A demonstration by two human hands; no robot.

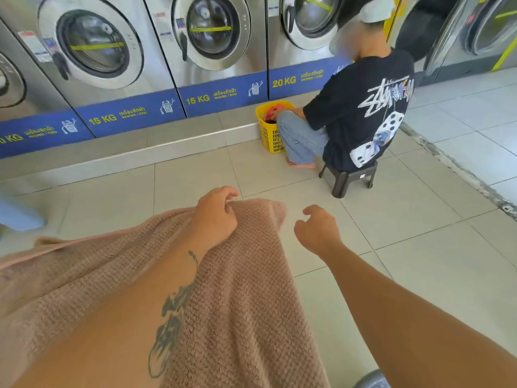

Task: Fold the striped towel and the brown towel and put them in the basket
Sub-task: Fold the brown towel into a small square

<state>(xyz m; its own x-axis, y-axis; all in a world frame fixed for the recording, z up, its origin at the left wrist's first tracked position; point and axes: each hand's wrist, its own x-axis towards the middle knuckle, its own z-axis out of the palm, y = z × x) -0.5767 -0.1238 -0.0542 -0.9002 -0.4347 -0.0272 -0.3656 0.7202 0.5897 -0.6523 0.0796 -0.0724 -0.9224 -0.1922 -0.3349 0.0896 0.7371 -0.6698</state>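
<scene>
1. Bare floor (419,247) is lying open ahead and right of the right hand (317,231), right up to the stool (348,177).
2. The brown towel (246,289) is filling the lower left, under the left hand (215,217).
3. A seated person (361,113) and yellow basket (270,135) are blocking the way to the washers (212,32).
4. A raised step (126,152) is running along the washers' base.

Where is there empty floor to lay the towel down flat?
Bare pale floor tiles lie right of the right hand, before the dark plastic stool. More lie between the pinkish-brown waffle towel under the left hand and the washer step. It is crowded by the yellow mesh basket.
</scene>
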